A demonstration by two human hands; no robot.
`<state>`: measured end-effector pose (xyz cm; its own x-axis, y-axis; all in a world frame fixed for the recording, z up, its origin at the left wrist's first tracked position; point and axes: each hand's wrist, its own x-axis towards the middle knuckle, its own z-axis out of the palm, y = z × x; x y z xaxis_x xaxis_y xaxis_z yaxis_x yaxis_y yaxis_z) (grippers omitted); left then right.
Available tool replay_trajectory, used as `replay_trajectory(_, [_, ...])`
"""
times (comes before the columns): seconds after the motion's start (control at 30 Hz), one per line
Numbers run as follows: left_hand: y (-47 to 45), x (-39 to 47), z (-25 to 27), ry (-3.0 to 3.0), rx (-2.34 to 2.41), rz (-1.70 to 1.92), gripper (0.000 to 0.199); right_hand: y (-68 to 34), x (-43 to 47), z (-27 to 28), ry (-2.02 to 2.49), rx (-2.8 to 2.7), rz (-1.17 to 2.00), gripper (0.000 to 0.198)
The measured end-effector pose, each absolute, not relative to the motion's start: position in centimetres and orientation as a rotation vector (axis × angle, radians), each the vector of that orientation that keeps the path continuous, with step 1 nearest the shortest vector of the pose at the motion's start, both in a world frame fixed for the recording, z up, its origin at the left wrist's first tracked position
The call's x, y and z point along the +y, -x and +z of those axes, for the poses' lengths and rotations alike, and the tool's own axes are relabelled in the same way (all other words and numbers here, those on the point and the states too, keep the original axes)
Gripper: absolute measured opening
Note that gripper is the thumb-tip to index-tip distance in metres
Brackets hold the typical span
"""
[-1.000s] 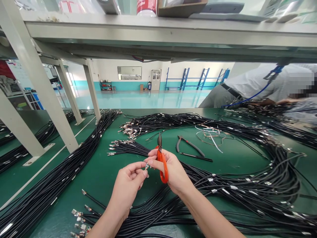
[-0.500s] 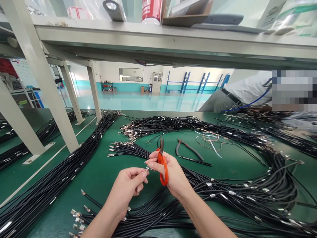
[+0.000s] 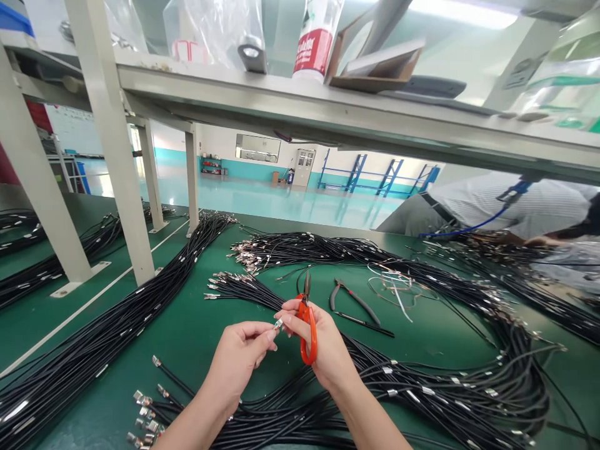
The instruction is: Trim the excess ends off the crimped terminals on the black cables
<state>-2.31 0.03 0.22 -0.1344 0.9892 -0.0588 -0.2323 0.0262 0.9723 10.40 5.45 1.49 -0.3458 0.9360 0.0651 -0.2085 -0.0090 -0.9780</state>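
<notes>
My left hand pinches a small shiny metal connector between thumb and index finger. My right hand grips orange-handled scissors in its palm, blades pointing up and away from me. The thumb and index finger of that hand also meet at the connector's far end. Whether a cable hangs from the connector is hidden behind my fingers. Just beyond my hands lies a bundle of black cables with metal ends. More cables with square metal plugs lie below my left forearm.
Pliers with grey handles lie beyond my right hand, beside a thin black rod and loose white strips. A metal shelf crosses overhead, on posts at left. Another person bends over cables at right.
The camera view has tilted and shifted, showing more of the shelf. My fingers have turned the connector slightly, so more of it shows. The scissors stay in my right hand.
</notes>
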Motion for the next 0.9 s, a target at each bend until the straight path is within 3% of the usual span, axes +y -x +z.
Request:
replay_trajectory(0.17, [2.3,0.0,0.3,-0.903,1.141,1.374,0.034,-10.1,5.3,1.5,0.831,-1.366,1.462,0.023])
replay_trajectory(0.53, [2.5,0.1,-0.2,-0.836,1.024,1.329,0.03,-9.6,5.3,0.3,0.854,-1.512,1.152,0.024])
replay_trajectory(0.9, [3.3,0.3,0.6,-0.825,1.01,1.348,0.017,-9.7,5.1,1.2,0.804,-1.495,1.297,0.02])
